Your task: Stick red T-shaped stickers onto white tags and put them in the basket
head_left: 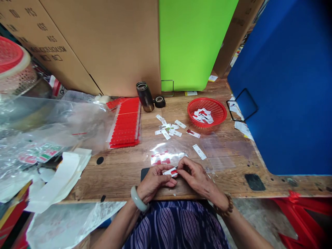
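A wood-grained worktop (88,185) stands against cardboard (124,45) and coloured panels. On its left, clear plastic (88,117) spreads right up to a stack of red sheets (126,126); a tug on it could, I'd judge, drag them askew. Further along, an uncapped black bottle (145,97) stands near loose white cards (166,128); a knock might tip it onto them. Near the front edge, the grip of the left hand (155,178) holds a white card (168,172); that of the right hand (193,174) is narrow, pinched at the card's red end. A slip by either could bend it.

As for containers, a perforated tub (26,77) sits far left, contents hidden; the bottle's inside I cannot read; the red basket (221,111) at right holds heaped white cards, some showing red.
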`<state>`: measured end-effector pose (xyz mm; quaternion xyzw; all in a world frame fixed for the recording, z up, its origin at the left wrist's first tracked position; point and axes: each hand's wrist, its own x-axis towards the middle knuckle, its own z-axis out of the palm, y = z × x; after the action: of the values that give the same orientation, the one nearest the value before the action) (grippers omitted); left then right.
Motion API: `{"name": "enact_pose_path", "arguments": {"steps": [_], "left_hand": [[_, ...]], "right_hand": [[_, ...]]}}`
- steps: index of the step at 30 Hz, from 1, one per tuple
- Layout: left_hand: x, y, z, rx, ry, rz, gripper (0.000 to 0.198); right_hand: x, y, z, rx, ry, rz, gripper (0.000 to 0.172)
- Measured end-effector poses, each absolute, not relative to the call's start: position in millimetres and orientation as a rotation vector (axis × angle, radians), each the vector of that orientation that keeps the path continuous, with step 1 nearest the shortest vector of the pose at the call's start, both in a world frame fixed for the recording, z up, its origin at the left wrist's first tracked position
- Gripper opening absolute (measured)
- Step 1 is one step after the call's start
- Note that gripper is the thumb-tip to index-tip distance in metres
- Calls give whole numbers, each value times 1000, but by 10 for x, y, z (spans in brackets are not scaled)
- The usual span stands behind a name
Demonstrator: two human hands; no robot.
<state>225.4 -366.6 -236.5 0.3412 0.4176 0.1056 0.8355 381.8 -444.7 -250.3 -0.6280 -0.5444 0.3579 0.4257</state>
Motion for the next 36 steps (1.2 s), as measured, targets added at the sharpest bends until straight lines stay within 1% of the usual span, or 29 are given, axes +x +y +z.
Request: {"name": "enact_pose_path", "arguments": {"steps": [16, 21, 29, 36], "left_hand": [[2268, -3666, -2366, 705, 926, 220, 41], [2276, -3678, -2412, 744, 970, 265, 41], [2264, -3685, -2470, 869, 1028, 336, 45], [2263, -3682, -2462, 902, 998, 329, 48]], "right_hand": [[3784, -4430, -2447, -1624, -1349, 877, 12], [3762, -4426, -2457, -1622, -1326, 881, 11], [3679, -4423, -2548, -1654, -1090, 965, 7], [3667, -4420, -2460, -1667, -1085, 894, 11]]}}
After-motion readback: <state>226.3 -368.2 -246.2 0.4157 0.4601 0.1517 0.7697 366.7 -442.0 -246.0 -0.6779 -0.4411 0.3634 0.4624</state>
